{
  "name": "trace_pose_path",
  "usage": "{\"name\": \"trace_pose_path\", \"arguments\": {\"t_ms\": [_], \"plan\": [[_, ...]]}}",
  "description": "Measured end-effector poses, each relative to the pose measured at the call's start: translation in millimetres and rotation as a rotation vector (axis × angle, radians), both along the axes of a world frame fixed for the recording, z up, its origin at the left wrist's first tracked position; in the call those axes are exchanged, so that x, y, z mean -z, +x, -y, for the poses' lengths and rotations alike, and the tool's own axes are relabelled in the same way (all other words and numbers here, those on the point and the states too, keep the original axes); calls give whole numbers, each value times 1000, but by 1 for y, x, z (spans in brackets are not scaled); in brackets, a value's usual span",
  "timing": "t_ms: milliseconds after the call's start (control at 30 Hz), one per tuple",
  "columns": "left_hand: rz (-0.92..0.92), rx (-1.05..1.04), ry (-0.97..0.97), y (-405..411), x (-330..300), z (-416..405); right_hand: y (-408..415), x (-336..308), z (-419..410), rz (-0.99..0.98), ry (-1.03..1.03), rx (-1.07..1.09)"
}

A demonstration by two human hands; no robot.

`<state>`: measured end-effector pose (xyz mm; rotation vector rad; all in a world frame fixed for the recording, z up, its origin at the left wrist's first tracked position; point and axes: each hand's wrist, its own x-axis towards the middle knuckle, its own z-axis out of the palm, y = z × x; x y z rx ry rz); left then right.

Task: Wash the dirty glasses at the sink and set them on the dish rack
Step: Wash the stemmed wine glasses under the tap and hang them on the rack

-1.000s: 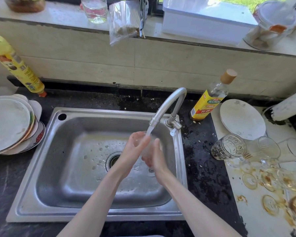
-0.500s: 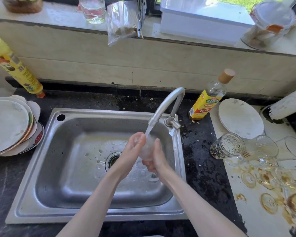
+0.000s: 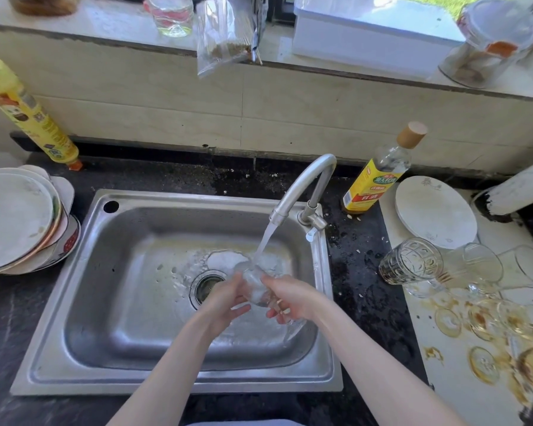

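A clear glass (image 3: 255, 284) is held over the steel sink (image 3: 130, 272), its mouth turned up under the stream from the faucet (image 3: 302, 186). My left hand (image 3: 225, 302) grips it from the left and my right hand (image 3: 293, 298) grips it from the right. Water splashes over the glass and spreads around the drain (image 3: 206, 287). Several glasses lie on their sides on the white board at the right, among them a patterned glass (image 3: 410, 261) and clear ones (image 3: 483, 262). Several stained glasses (image 3: 486, 321) stand nearer the front right.
A stack of plates (image 3: 16, 219) sits left of the sink, with a yellow bottle (image 3: 28, 118) behind it. An oil bottle (image 3: 379, 179) and a white plate (image 3: 434, 210) stand right of the faucet. Jars, a plastic bag and a white box line the windowsill.
Both hands have dropped lower in the sink and come toward me, carrying the glass. The glass now shows more between the hands, and water spreads wider across the sink floor.
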<state>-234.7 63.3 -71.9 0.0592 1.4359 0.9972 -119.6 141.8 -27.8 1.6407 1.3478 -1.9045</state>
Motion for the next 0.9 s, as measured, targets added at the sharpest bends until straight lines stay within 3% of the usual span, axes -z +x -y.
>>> {"name": "trace_pose_path", "arguments": {"t_ms": [133, 200, 300, 367, 433, 500, 633, 700, 800, 900], "plan": [[-88, -79, 165, -5, -7, 1, -2, 3, 4, -51, 222, -23], [-222, -48, 234, -3, -17, 0, -2, 4, 4, -148, 340, 41], [-669, 104, 418, -2, -32, -3, -5, 6, 2, -243, 322, 182], [-1032, 262, 655, -6, -41, -6, -6, 7, 0, -292, 253, 213], [-1218, 471, 803, -11, -46, -8, -5, 5, -6, -365, 155, 198], [-1172, 662, 791, -16, -55, -10, -2, -3, -13, -407, 94, 137], [-991, 993, 691, -27, -63, -14, 1, -5, -22, -416, 168, -62], [-920, 972, 619, -30, -63, -15, 2, -2, -25, -435, 177, -98], [-893, 739, 512, -28, -61, -14, 4, 0, -21, -421, 303, -190], [-906, 583, 494, -19, -61, -15, 1, 1, -12, -419, 346, -107]]}}
